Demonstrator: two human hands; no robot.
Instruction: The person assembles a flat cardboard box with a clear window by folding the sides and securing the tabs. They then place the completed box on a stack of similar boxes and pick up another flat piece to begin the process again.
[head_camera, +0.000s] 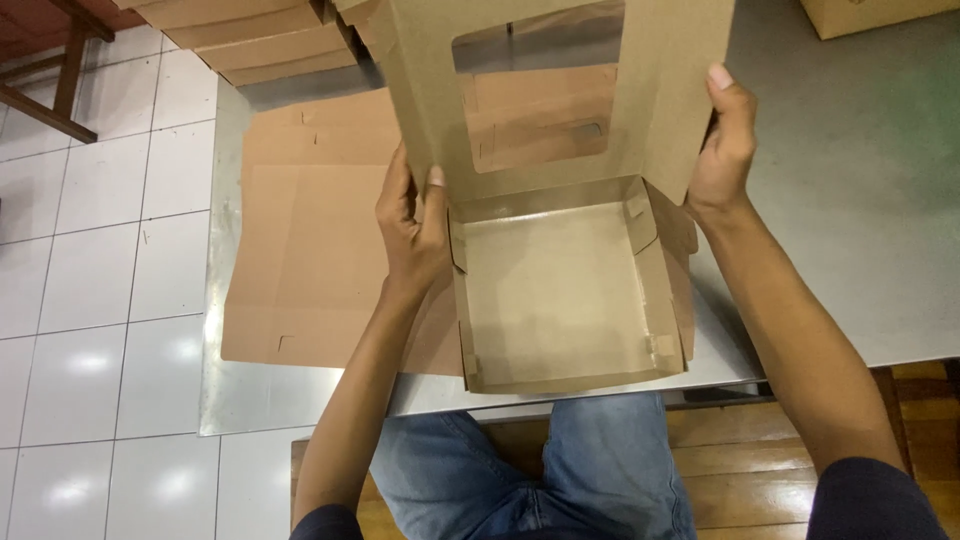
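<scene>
Holding a half-folded window box by its lid

Sitting at a steel counter (860, 220), the person is holding up the lid (660, 90) of a brown cardboard box (555, 300) with both hands. The box tray is resting near the counter's front edge, just above the person's jeans (600, 470), with its four walls already standing and its corner tabs tucked in. The lid is tilting up and back from the rear wall, and it has a big rectangular window cutout (535, 90) you can see straight through.

The left hand (412, 225) is gripping the lid's left edge low down, near the hinge, thumb on the inner face and fingers wrapped behind. The right hand (722, 140) is pinching the lid's right edge higher up, thumb pointing upward along the flap. Both hands are closed on the lid, neither one is free.

My guess on handling: this is thin card, so it's very light, stiff along the creases but floppy across the big panels. The window makes the lid weak in the middle, so the solid side strips look like the safest places to hold it. Squeezing hard would probably dent it.

To the left, a flat unfolded box blank (310, 230) is lying on the counter, partly under the tray. A stack of flat cardboard (260, 40) is sitting at the far end.
</scene>
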